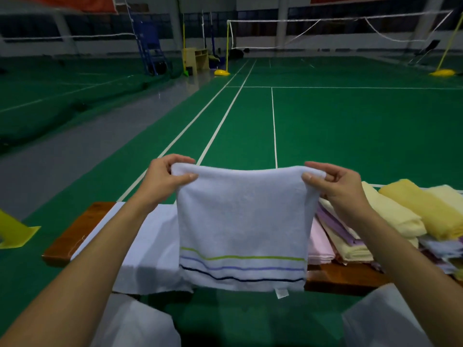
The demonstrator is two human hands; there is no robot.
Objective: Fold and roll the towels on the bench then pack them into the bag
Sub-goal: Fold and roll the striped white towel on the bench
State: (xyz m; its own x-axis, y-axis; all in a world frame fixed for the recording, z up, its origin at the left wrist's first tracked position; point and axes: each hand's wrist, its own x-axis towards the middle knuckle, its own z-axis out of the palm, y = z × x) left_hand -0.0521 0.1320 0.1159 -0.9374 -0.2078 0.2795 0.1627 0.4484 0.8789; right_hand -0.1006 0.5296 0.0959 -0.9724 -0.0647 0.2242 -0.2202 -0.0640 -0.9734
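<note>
A white towel [241, 221] with green, lilac and dark stripes near its lower edge hangs folded in the air above the wooden bench [77, 231]. My left hand [166, 177] pinches its top left corner. My right hand [337, 182] pinches the top right corner. A small label dangles from the bottom hem. Behind the hanging towel a second white towel [147, 249] lies flat on the bench. No bag is in view.
A heap of folded towels, pale yellow [400, 209], pink [318, 244] and lilac, lies on the bench's right part. A yellow object [15, 234] sits on the green court floor at the left. My knees in white cloth fill the bottom corners.
</note>
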